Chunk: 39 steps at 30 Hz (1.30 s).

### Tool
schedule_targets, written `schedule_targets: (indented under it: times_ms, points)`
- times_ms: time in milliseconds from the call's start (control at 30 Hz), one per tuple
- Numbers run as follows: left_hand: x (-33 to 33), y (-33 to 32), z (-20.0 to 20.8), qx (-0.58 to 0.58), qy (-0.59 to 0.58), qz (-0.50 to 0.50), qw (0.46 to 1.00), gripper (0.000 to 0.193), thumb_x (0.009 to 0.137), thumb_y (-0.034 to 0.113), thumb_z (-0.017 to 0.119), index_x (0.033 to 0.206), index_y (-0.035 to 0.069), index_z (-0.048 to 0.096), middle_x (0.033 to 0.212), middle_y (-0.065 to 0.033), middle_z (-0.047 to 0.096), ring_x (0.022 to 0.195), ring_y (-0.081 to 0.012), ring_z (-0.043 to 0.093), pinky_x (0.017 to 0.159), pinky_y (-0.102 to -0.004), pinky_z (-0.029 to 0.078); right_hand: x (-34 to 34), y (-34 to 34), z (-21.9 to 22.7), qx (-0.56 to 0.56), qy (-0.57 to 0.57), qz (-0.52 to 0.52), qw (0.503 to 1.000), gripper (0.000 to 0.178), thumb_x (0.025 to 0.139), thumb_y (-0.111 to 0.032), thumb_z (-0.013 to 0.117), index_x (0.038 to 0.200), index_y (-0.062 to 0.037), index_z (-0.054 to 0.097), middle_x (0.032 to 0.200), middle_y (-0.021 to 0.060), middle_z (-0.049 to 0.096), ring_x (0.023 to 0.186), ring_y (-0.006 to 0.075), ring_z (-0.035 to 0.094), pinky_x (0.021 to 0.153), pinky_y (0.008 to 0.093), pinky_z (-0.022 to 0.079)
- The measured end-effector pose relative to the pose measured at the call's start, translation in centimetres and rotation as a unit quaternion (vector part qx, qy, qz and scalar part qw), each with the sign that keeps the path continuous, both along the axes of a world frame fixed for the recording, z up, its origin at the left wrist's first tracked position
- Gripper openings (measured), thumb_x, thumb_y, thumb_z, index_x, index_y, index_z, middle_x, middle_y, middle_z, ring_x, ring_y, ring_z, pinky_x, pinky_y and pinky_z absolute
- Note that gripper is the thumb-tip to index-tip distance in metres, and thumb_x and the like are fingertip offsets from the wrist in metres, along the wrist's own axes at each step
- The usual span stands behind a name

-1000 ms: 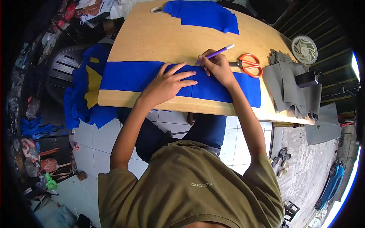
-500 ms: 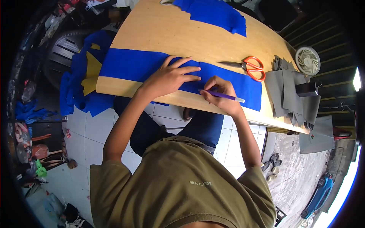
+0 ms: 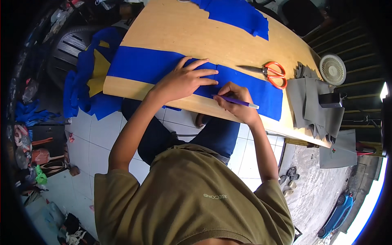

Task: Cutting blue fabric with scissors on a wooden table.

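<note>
A long strip of blue fabric point(image 3: 139, 65) lies along the near edge of the wooden table point(image 3: 171, 28). My left hand point(image 3: 185, 81) presses flat on it with fingers spread. In my right hand point(image 3: 237, 100) is a purple pen with a pale end point(image 3: 241, 102), pinched between thumb and fingers, its tip at the fabric close to the near edge. A short dark line or seam crosses the strip just beyond my left fingertips. Scissors with orange handles point(image 3: 274, 74) rest partly on the strip's far edge, to the right of my hands.
More blue fabric point(image 3: 239, 16) lies at the table's far side. Grey fabric pieces point(image 3: 304, 102) are stacked at the right, with a dark box point(image 3: 330, 100) on them and a small round fan point(image 3: 332, 69) beyond. Blue and yellow cloth point(image 3: 98, 69) hangs over a chair at left.
Both hands stay in nearly the same place, and the pen is still in my right hand. The whole view has shifted slightly.
</note>
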<state>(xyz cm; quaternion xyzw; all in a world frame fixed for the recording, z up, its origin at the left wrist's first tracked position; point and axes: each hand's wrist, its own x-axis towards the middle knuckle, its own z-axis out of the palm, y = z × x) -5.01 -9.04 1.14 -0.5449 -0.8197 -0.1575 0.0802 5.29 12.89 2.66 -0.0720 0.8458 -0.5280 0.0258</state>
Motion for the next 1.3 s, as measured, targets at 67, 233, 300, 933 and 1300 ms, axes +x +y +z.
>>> schedule_targets:
  times_ms: [67,233,300,933,1300]
  points:
    - [0.0,0.0,-0.2,0.006,0.001,0.000,1.000,0.049,0.080,0.002,0.068,0.125,0.023,0.072,0.148,0.0062,0.053,0.145,-0.0222,0.039,0.118,-0.0507,0.030,0.0,-0.1,0.2,-0.008,-0.016,-0.003,1.000,0.016,0.089,-0.003,0.076,0.087,0.0006,0.060,0.077,0.0035,0.063,0.071,0.0081,0.058,0.063,0.0264,0.048]
    - [0.0,0.1,-0.3,0.008,-0.001,0.001,1.000,0.048,0.081,0.002,0.067,0.125,0.023,0.072,0.149,0.0063,0.053,0.146,-0.0217,0.038,0.118,-0.0508,0.029,0.1,0.0,-0.1,-0.017,-0.030,-0.005,0.999,0.015,0.090,-0.003,0.075,0.088,0.0006,0.060,0.077,0.0035,0.063,0.069,0.0081,0.057,0.062,0.0261,0.047]
    - [0.1,0.1,-0.2,0.005,-0.004,0.003,1.000,0.048,0.082,0.002,0.067,0.124,0.023,0.072,0.149,0.0063,0.053,0.146,-0.0217,0.038,0.118,-0.0509,0.029,0.1,0.1,-0.3,-0.025,-0.023,0.003,0.999,0.016,0.089,-0.003,0.075,0.087,0.0006,0.060,0.077,0.0037,0.063,0.069,0.0082,0.057,0.062,0.0261,0.047]
    - [-0.1,0.0,-0.3,0.014,0.008,0.002,1.000,0.046,0.083,0.004,0.066,0.122,0.026,0.073,0.147,0.0061,0.055,0.145,-0.0222,0.040,0.118,-0.0509,0.029,-0.1,0.8,-0.4,-0.065,-0.002,0.036,0.997,0.013,0.088,-0.005,0.076,0.089,0.0019,0.065,0.082,0.0052,0.067,0.071,0.0101,0.062,0.063,0.0268,0.051]
    - [0.0,-0.2,-0.3,0.019,0.008,-0.006,1.000,0.036,0.091,0.012,0.061,0.122,0.025,0.074,0.144,0.0028,0.058,0.143,-0.0246,0.042,0.116,-0.0539,0.030,-1.6,0.9,1.9,-0.116,0.040,-0.049,0.991,0.018,0.106,-0.016,0.052,0.101,0.0009,0.056,0.082,0.0087,0.061,0.069,0.0161,0.056,0.068,0.0313,0.050]
